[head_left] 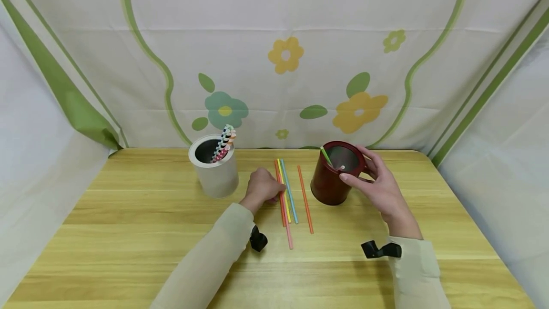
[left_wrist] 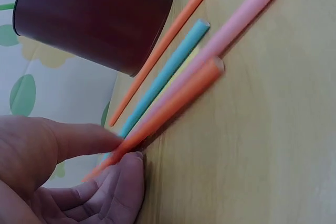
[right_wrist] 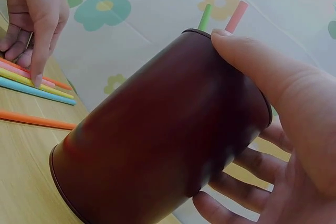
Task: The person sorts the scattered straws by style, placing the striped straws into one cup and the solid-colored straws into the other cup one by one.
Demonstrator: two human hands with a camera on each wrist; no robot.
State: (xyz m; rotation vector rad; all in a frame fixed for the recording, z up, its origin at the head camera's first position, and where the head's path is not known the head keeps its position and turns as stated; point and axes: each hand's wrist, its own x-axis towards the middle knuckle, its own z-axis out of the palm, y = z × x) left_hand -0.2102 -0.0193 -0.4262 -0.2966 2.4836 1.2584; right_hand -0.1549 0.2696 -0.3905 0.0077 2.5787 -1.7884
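My left hand (head_left: pixel 278 192) rests on a bunch of loose straws (head_left: pixel 286 199) lying mid-table. Close up, its thumb and a finger (left_wrist: pixel 128 174) pinch the orange straw (left_wrist: pixel 173 106) at the bunch's near edge, beside pink, yellow and blue ones. A second orange straw (head_left: pixel 305 199) lies apart to the right. My right hand (head_left: pixel 355 165) grips the upright dark red can (head_left: pixel 332 182), thumb on the near rim, fingers round the far side. A green straw (right_wrist: pixel 205 17) and a pink straw (right_wrist: pixel 236 16) stick out of it.
A white can (head_left: pixel 216 175) holding several striped straws (head_left: pixel 225 141) stands left of my left hand. The wooden table (head_left: pixel 128 232) is backed by a flowered cloth (head_left: pixel 283 56) that closes in the back and both sides.
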